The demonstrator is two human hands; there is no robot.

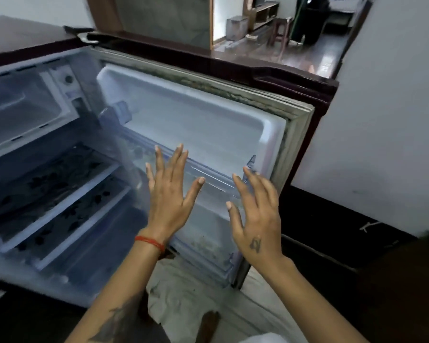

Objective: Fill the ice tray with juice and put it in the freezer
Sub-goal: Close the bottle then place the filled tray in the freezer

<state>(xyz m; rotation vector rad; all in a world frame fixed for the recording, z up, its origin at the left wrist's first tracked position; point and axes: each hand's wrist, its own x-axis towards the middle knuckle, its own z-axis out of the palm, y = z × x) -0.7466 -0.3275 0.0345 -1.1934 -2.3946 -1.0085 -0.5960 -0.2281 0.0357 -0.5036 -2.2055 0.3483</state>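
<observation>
No brand, label or readable writing shows on the fridge (35, 134) or its door (196, 115); a small dark mark sits on the back of the right hand (254, 224), too small to read.

The left hand (170, 191) is raised with fingers straight and spread, palm facing the inner side of the open door, holding nothing. The right hand, just beside it, is likewise spread with fingers slightly bent, and holds nothing. Whether either hand touches the door cannot be told. A red thread band (150, 242) circles the left wrist.

Beyond both hands, the door's white inner liner carries clear plastic door shelves (216, 179), one at fingertip level and another below the wrists; nothing can be made out in them. Up and to the left of the left hand lies the freezer compartment (22, 107), its inside pale and blurred; an ice tray cannot be made out there or anywhere else in view. Below it, to the left of the left forearm, are two glass shelves (60, 194) with a dark flower pattern, nothing visibly standing on them.

A grimy gasket (233, 92) runs along the door's edge. Under the forearms a pale crumpled cloth (183, 298) lies on the floor. A white wall (386, 120) stands to the right of the right hand, and far beyond the door an opening shows another room with wooden furniture (263, 13).
</observation>
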